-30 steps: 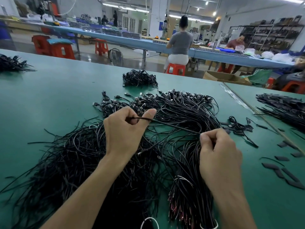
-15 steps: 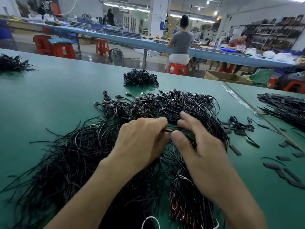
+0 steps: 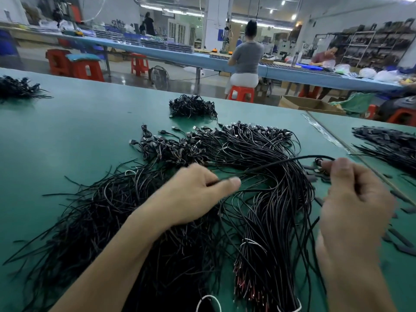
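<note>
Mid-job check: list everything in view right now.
table: one, green, under everything
cable heap: one, black, centre
held cable: one, black, stretched between both hands
small cable bundle: one, black, far centre
left pile: one, black, far left
right pile: one, black, far right
flat strips: several, dark, right of heap
stools: several, red, floor beyond table
left hand: one, over heap, pinches held cable
right hand: one, right, pinches held cable

Cable (image 3: 281, 162) above pile (image 3: 108, 212), pile on table (image 3: 67, 136)
</note>
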### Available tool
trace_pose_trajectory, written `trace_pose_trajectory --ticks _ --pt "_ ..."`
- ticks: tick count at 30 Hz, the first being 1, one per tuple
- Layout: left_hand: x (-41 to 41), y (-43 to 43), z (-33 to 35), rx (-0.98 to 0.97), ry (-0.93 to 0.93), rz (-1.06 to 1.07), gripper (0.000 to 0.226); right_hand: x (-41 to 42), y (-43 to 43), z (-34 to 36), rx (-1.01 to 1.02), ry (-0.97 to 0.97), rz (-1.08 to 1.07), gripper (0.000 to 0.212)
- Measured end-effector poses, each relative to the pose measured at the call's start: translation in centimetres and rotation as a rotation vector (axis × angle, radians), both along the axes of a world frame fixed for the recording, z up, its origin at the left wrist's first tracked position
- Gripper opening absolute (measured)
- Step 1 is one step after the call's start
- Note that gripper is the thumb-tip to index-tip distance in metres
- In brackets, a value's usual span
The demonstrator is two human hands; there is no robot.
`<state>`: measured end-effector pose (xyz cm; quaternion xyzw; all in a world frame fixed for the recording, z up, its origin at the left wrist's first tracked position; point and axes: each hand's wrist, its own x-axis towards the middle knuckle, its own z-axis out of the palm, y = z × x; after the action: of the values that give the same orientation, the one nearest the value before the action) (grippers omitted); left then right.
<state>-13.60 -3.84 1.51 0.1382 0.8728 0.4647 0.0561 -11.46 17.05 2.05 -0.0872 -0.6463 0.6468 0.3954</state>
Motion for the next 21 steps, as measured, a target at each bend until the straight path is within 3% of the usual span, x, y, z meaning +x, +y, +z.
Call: trace_pose_trajectory --ticks 2,4,6,8,10,13,15,17,21 --pt "0.6 0.0 0.6 0.054 -0.231 -0.358 0.056 -0.5 0.2 -0.5 -0.089 -0.022 0.02 0.028" --pt "1.6 0.1 1.2 0.194 -0.328 -0.694 0.05 -0.9 0.3 -1.2 -0.08 -0.071 0.08 0.027" --pt "2.5 0.3 1.8 0.439 -0.378 -0.918 0.043 -1.0 0.0 -1.9 0.068 -0.177 0.217 0.023" --pt "2.8 0.5 2.2 0.756 -0.434 -0.982 0.036 -0.9 -0.5 -2.5 0.326 -0.345 0.384 0.021" --pt "2.4 0.5 2.5 1.09 -0.472 -0.87 0.029 -0.6 -1.1 -2.8 0.543 -0.487 0.589 0.023" --pt "1.1 0.6 2.3 1.369 -0.298 -0.358 0.032 0.1 -2.1 -2.7 0.689 -0.603 0.906 0.022" --pt "0.4 0.8 1.3 1.258 -0.097 -0.021 0.034 0.5 -2.3 -2.1 0.745 -0.57 0.977 0.021" --pt "-0.1 1.2 0.2 1.034 0.052 0.15 0.031 0.8 -2.3 -1.4 0.727 -0.468 0.948 0.02" --pt "-0.1 1.7 -0.7 0.771 0.132 0.111 0.03 1.1 -2.1 -0.6 0.636 -0.332 0.783 0.02"
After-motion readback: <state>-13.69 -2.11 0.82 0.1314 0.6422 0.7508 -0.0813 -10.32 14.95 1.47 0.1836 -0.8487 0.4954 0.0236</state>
